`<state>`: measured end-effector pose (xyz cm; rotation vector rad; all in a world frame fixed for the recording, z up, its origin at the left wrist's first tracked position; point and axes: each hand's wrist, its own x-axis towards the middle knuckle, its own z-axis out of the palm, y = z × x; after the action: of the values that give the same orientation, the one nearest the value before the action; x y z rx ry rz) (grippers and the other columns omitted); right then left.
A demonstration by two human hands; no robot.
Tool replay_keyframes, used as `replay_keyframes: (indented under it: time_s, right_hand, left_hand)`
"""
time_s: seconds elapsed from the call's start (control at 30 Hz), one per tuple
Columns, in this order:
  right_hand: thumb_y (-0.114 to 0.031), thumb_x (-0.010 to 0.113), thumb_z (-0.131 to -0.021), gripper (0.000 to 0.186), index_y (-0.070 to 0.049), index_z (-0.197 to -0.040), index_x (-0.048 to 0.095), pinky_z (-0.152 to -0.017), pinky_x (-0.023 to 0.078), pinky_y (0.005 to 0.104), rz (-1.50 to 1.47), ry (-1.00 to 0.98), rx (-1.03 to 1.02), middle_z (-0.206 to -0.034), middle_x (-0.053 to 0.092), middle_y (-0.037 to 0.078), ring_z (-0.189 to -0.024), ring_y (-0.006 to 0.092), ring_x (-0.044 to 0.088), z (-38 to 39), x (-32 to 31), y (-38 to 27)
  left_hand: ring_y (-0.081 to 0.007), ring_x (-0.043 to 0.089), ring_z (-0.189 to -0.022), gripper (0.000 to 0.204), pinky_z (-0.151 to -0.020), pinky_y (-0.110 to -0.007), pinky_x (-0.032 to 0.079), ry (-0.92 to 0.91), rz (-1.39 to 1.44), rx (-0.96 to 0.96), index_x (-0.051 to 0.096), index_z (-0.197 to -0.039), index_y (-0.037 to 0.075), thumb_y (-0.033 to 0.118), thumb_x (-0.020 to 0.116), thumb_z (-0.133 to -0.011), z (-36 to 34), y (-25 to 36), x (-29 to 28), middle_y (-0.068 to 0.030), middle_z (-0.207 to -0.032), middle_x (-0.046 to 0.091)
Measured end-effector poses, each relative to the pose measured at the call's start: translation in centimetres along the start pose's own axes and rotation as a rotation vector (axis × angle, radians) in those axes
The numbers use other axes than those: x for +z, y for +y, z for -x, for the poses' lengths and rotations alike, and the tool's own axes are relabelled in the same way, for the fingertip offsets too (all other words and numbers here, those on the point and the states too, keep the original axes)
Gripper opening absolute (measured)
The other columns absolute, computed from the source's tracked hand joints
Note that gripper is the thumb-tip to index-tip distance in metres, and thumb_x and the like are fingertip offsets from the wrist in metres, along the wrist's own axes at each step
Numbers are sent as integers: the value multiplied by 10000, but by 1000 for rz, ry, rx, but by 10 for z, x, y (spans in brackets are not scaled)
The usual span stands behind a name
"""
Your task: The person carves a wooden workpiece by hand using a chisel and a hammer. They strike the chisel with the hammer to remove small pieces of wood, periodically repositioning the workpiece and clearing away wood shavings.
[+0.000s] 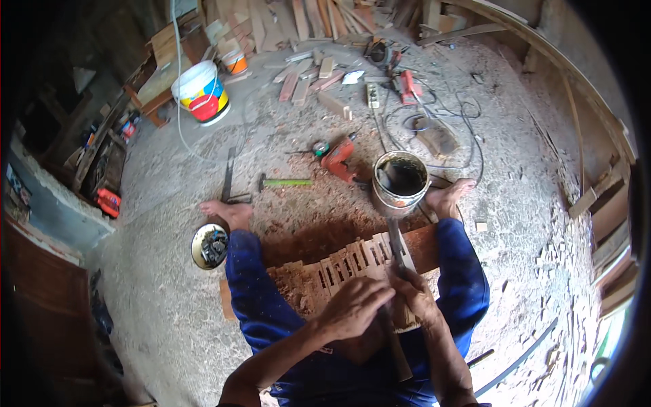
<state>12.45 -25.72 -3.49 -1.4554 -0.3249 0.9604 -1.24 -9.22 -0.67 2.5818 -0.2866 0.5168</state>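
Note:
My right hand (417, 298) grips a long metal chisel-like tool (395, 241) angled over a notched wooden board (346, 264) between my legs. My left hand (356, 305) is beside it with curled fingers; what they hold is hidden. A long handle (397, 356) runs down from beneath that hand toward my lap. Wood chips and dust cover the board, which rests near a wider reddish plank (424, 244).
A paint bucket (400, 202) stands by my right foot, a bowl of metal pieces (200, 247) by my left. A red drill (336, 161), green-handled hammer (288, 182), metal square (228, 173), cables (478, 156), offcuts and a colourful bucket (210, 105) lie or stand farther out.

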Motion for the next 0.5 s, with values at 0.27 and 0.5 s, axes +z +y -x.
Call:
replay_keyframes:
  time_s: [0.27,0.5]
  right_hand:
    - [-151,638,-930,239,-28,-1130,685,-659,471,246,-9,313,-216,-791,610,-24,-729,68,566,11,-54,4]
    - [-157,662,-910,197,-39,-1060,712,-674,460,263,-21,434,-202,-835,669,17,-726,103,576,16,-67,16]
  left_hand:
    - [-278,520,-1173,360,-1020,-429,397,-347,-147,86,662,-1098,94,48,673,-741,-78,-39,95,-69,-1197,571]
    - [-250,542,-1189,510,-1155,-498,290,-427,-191,183,637,-1060,139,-44,734,-593,-89,-74,107,-43,-1154,596]
